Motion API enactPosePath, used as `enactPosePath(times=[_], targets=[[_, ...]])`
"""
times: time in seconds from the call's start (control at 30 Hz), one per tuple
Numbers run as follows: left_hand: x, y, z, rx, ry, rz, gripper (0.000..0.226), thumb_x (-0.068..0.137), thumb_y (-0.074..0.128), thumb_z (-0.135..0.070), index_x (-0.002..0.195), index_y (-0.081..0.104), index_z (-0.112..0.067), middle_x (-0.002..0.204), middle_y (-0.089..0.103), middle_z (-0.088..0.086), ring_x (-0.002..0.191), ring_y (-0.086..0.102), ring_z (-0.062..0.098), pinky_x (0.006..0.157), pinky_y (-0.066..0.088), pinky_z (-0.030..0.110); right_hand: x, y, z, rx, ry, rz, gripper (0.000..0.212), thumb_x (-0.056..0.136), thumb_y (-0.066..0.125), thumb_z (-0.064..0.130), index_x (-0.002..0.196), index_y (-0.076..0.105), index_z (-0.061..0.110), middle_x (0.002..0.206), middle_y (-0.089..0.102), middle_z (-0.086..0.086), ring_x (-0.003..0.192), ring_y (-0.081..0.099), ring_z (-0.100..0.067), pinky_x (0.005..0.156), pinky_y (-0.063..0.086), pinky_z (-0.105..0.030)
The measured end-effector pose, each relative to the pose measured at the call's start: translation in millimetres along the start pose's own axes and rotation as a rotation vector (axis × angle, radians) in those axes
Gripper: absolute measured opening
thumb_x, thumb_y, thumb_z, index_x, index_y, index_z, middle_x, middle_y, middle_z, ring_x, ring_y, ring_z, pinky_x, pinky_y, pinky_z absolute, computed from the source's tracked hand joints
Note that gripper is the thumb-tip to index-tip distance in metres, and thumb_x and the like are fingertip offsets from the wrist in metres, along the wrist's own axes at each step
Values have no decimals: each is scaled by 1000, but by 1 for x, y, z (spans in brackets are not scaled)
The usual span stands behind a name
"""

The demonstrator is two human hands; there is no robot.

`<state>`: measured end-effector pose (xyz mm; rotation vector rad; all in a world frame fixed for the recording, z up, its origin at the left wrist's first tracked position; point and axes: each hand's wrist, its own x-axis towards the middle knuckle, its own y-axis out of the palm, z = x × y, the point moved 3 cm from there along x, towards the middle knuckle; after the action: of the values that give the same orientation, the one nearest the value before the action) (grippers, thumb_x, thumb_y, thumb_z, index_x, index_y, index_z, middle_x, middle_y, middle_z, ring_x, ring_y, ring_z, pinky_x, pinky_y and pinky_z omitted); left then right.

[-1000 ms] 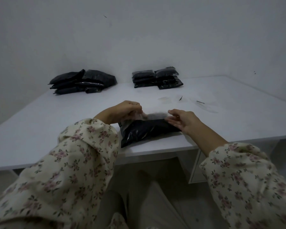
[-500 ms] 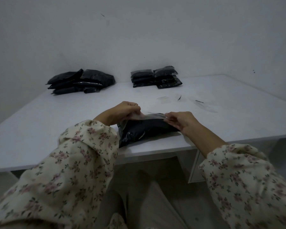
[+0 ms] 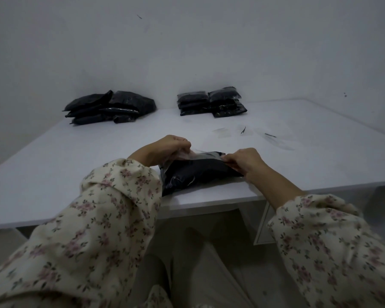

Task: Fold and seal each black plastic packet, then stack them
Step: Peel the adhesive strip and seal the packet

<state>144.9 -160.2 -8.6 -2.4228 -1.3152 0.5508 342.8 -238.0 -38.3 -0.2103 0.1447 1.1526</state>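
A black plastic packet (image 3: pixel 196 173) lies at the near edge of the white table (image 3: pixel 76 156). Its clear top flap (image 3: pixel 206 154) is bent over toward me. My left hand (image 3: pixel 165 147) pinches the flap's left end, and my right hand (image 3: pixel 242 160) pinches its right end. A loose pile of black packets (image 3: pixel 111 108) lies at the back left. A neat stack of black packets (image 3: pixel 211 103) stands at the back middle, two columns side by side.
Several clear strips (image 3: pixel 221 132) and small dark scraps (image 3: pixel 270 135) lie on the table right of centre. A white wall (image 3: pixel 187 52) rises close behind the table. My knees are below the table's front edge.
Both hands have drawn the clear flap down from flat over the black body, and my fingers have curled tighter on its two ends.
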Motion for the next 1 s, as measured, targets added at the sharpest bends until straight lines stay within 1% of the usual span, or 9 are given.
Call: enactPosePath(times=[0.2, 0.33, 0.47, 0.6, 0.7, 0.77, 0.8, 0.9, 1.0], targets=[[0, -2, 5, -7, 3, 10, 46, 88, 51, -11, 43, 58, -22, 103, 61, 22, 67, 50, 17, 61, 44, 25, -3, 0, 0, -168, -121, -85, 26, 86, 66, 5, 66, 49, 8, 71, 61, -11, 56, 57, -11, 46, 43, -14], [-1, 0, 3, -7, 9, -6, 47, 87, 51, -10, 42, 56, -22, 95, 59, 17, 66, 50, 15, 60, 45, 22, -4, 4, -3, -332, -153, -92, 19, 82, 70, 13, 74, 56, 2, 75, 57, -14, 70, 53, -21, 64, 43, -29], [-1, 0, 2, -15, 2, -13, 42, 85, 52, -11, 44, 56, -21, 95, 56, 15, 69, 49, 18, 64, 43, 26, -7, 7, 0, -418, -175, -61, 21, 82, 72, 17, 86, 61, -1, 71, 52, -10, 75, 54, -24, 61, 42, -30], [-2, 0, 4, -51, -1, -25, 40, 86, 51, -9, 48, 57, -19, 95, 56, 14, 63, 48, 15, 60, 42, 24, -6, 3, -1, -305, -90, -32, 57, 81, 71, 1, 124, 33, 1, 106, 48, -16, 94, 57, -29, 58, 44, -24], [-4, -1, 5, -51, -5, -46, 30, 88, 50, -7, 59, 56, -11, 96, 56, 15, 65, 49, 15, 60, 43, 23, -6, -1, -1, -488, -131, -89, 48, 85, 61, -2, 129, 44, -5, 127, 51, -22, 112, 54, -31, 75, 44, -30], [-5, -1, 5, -51, 3, -52, 37, 88, 49, -7, 53, 57, -14, 93, 59, 16, 63, 48, 15, 57, 43, 22, -5, 0, 1, -511, -137, -90, 37, 87, 52, -7, 123, 52, -15, 124, 56, -31, 101, 58, -34, 80, 49, -37], [-6, -1, 5, -48, 9, -54, 44, 89, 49, -6, 47, 56, -19, 87, 60, 15, 60, 47, 14, 53, 43, 20, -3, 2, 0, -462, -118, -58, 33, 88, 48, -9, 120, 54, -17, 114, 59, -34, 86, 60, -33, 73, 48, -41], [-9, 1, 4, -44, 14, -50, 54, 88, 48, -5, 37, 51, -21, 62, 49, 4, 53, 40, 12, 45, 36, 17, -5, 4, 1, -338, -64, -12, 33, 99, 42, 14, 115, 57, -12, 89, 61, -21, 60, 51, -23, 52, 36, -28], [-13, 3, 2, -56, 26, -34, 58, 89, 46, -1, 35, 49, -21, 53, 51, -2, 45, 44, 7, 41, 37, 15, -6, 8, 2, -349, -58, 29, 51, 95, 51, 43, 112, 55, -5, 98, 57, -15, 79, 54, -23, 65, 40, -29]])
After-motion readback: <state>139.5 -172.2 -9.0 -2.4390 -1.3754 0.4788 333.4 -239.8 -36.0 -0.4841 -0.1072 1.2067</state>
